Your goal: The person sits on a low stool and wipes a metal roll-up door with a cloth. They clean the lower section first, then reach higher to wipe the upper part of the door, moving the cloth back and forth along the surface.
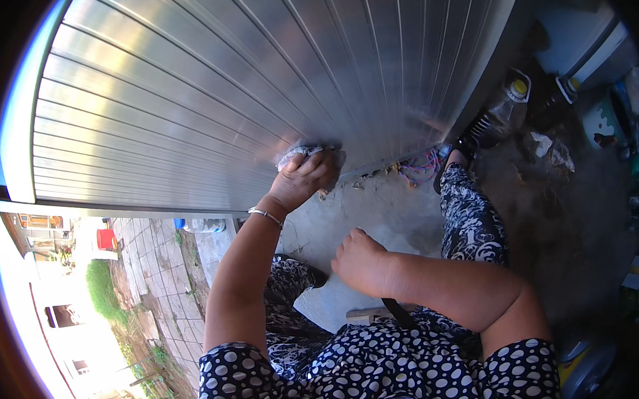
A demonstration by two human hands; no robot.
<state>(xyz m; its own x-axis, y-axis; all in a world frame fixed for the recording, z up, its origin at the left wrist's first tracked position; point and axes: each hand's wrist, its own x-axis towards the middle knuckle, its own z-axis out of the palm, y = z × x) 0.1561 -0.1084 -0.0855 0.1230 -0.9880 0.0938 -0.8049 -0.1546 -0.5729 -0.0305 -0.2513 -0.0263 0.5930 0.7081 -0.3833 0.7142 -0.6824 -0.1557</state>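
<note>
A ribbed silver metal door panel [255,73] fills the upper part of the head view. Low on it, my left hand [305,178] presses a crumpled light-coloured cloth [292,155] flat against the metal, fingers curled over it. A silver bracelet [266,217] circles that wrist. My right hand [360,261] is closed, held in front of my body and apart from the panel. Whether anything is inside its fingers cannot be seen. A dark strap [398,312] hangs just below the right forearm.
Beyond the door's right edge stand a big plastic jug with a yellow cap [519,88] and a white-and-green container [604,123]. Tangled pink and blue cord [422,166] lies by my foot. Outside at left are paving [153,259], grass [104,290] and a red bucket [106,239].
</note>
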